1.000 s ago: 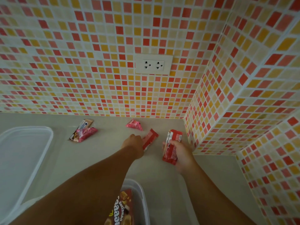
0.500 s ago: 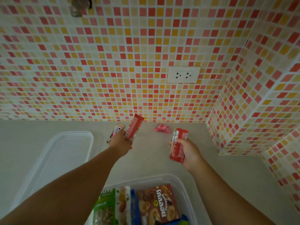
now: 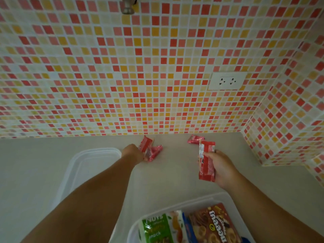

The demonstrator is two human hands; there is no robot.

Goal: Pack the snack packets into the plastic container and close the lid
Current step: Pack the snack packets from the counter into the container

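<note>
My left hand point(image 3: 131, 153) reaches far across the counter. It grips a slim red snack packet point(image 3: 144, 143) and rests against a pink packet point(image 3: 154, 152) beside it. My right hand point(image 3: 221, 165) holds a red wafer packet point(image 3: 206, 161) upright above the counter. One more small pink packet point(image 3: 194, 139) lies near the back wall. The clear plastic container point(image 3: 206, 200) sits at the bottom edge, with a green nuts packet point(image 3: 155, 228) and a brown snack packet point(image 3: 214, 223) inside. Its clear lid point(image 3: 87, 160) lies flat to the left.
Mosaic tiled walls close off the back and right, with a tiled ledge point(image 3: 287, 146) jutting in at right. A white wall socket point(image 3: 227, 81) is on the back wall and a metal tap point(image 3: 128, 6) shows at top. The beige counter point(image 3: 31, 172) stretches left.
My left hand carried the slim red packet to the left and came down onto the pink packet. The view shifted left and down, showing more of the container. My right hand kept its packet.
</note>
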